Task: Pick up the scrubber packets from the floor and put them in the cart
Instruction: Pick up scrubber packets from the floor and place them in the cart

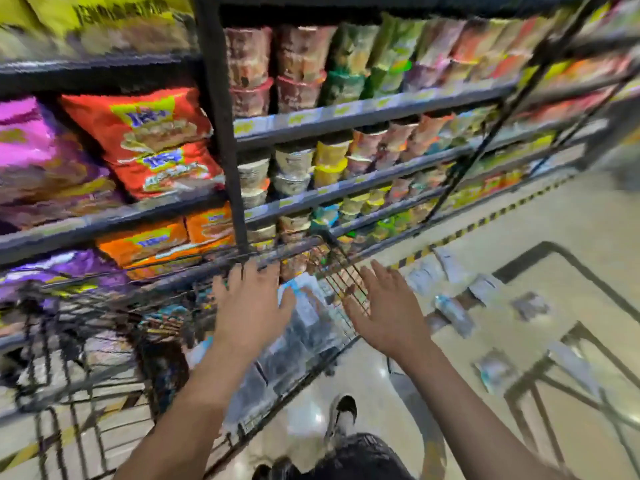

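Nearest to us, our shoe (343, 415) stands on the pale floor (519, 237), just beside the cart (104, 403). Both our forearms reach forward and up from the bottom of the view. Our left hand (251, 306) hangs over the cart's basket, palm down, fingers spread and straight, holding nothing. Our right hand (388, 306) is over the cart's right rim, also flat, with fingers straight and slightly fanned, holding nothing either. Between and under the two hands, packets (304, 327) lie piled inside the cart, clear wrappers with dark contents and a blue-and-white label; the blur hides finer detail. To the right, well apart from the cart, more packets lie scattered on the floor (453, 315), some near a black line on the tiles. Beyond the cart, shelves (363, 116) carry cup noodles and bagged snacks, all smeared by motion.
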`<state>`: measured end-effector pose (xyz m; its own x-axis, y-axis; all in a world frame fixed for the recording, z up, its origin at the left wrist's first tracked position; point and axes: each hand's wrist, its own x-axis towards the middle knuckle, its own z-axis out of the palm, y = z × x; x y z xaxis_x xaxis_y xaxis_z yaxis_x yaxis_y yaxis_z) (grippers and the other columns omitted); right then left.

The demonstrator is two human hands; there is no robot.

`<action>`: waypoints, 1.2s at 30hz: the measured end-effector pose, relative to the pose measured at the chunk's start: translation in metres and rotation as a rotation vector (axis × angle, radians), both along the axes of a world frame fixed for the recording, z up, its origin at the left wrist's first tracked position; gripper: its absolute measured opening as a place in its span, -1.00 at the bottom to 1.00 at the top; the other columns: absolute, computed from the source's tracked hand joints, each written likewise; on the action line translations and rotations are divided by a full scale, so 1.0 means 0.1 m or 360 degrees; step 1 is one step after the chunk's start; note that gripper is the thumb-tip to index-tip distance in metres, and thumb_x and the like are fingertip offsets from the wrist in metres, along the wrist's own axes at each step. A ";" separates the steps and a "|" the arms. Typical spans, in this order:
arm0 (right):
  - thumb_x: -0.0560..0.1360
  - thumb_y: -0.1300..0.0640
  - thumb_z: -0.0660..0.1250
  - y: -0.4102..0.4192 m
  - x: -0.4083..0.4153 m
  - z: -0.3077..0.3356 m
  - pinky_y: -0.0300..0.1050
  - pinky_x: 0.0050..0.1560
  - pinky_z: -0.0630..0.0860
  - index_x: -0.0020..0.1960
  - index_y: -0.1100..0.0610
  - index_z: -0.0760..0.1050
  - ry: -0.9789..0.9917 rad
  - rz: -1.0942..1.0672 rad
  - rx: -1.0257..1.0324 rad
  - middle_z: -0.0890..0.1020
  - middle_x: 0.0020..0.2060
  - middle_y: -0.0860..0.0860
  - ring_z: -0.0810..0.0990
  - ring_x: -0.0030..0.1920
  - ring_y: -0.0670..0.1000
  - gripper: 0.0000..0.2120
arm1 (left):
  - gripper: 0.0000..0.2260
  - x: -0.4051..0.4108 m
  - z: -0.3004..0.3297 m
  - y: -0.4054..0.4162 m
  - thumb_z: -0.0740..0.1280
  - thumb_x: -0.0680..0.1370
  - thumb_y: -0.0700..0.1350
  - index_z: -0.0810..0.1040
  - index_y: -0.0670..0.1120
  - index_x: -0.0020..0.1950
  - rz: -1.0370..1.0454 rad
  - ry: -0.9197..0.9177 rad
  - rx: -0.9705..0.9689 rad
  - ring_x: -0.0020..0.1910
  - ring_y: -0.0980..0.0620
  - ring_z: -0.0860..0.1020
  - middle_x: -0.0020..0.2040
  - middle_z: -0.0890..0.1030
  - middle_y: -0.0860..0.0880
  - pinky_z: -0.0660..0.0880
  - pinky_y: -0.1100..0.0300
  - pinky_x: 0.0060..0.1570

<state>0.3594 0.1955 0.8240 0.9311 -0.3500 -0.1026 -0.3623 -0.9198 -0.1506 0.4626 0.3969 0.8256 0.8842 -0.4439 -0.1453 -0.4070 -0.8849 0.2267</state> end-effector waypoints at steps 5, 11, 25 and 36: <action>0.47 -0.41 -0.14 -0.60 -0.92 0.14 0.23 0.52 0.23 0.62 0.13 0.20 0.0059 -0.0535 -0.0086 0.22 0.61 0.17 0.23 0.55 0.32 -0.09 | -0.31 -0.40 0.21 -0.87 -0.02 0.48 0.25 0.54 -0.05 0.43 -0.0490 -0.0136 -0.0001 0.35 -0.31 0.49 0.41 0.51 -0.20 0.33 -0.34 0.32; 0.50 -0.36 0.01 -1.27 -2.33 0.18 0.29 0.32 0.43 0.46 0.21 0.44 -0.0050 -0.1059 -0.0145 0.51 0.40 0.23 0.50 0.33 0.35 -0.20 | -0.31 -1.17 0.34 -2.04 -0.05 0.49 0.30 0.42 0.03 0.51 -0.0920 -0.0186 0.0062 0.49 -0.34 0.32 0.51 0.41 -0.18 0.19 -0.36 0.42; 0.40 -0.48 -0.24 -3.06 -5.25 0.02 0.30 0.53 0.16 0.62 0.05 0.19 0.0034 -0.1781 0.0010 0.21 0.62 0.08 0.11 0.59 0.31 -0.03 | -0.49 -3.69 0.07 -4.84 0.13 0.66 0.21 0.31 0.08 0.59 -0.1532 -0.0093 0.0056 0.62 -0.23 0.10 0.63 0.21 -0.09 0.02 -0.31 0.52; 0.47 -0.37 -0.05 -4.65 -4.91 -0.40 0.29 0.38 0.38 0.53 0.12 0.28 0.0048 -0.1468 -0.0006 0.35 0.53 0.16 0.33 0.47 0.36 -0.19 | -0.50 -3.33 -0.38 -5.97 0.15 0.64 0.22 0.38 0.05 0.53 -0.1207 -0.0014 0.0213 0.56 -0.27 0.21 0.59 0.31 -0.14 0.14 -0.35 0.48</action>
